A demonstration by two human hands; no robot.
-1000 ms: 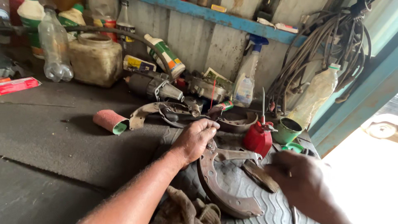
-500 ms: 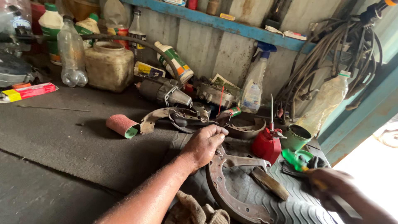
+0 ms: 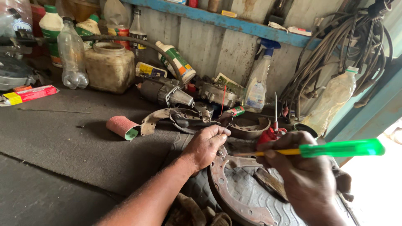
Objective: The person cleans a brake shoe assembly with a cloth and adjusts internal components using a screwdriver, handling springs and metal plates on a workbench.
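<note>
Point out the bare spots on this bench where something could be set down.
The widest free patch is the dark mat in front of the sandpaper roll, left of the left hand. A narrower strip lies between the red box and that roll. It is crowded along the back wall with bottles and parts, and around the brake shoe under the right hand, which holds a green-handled screwdriver.

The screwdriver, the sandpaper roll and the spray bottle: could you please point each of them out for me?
screwdriver [image 3: 341, 148], head view, on its green handle.
sandpaper roll [image 3: 121, 125], head view, on its reddish outer side.
spray bottle [image 3: 255, 90], head view, on its clear body.
</note>
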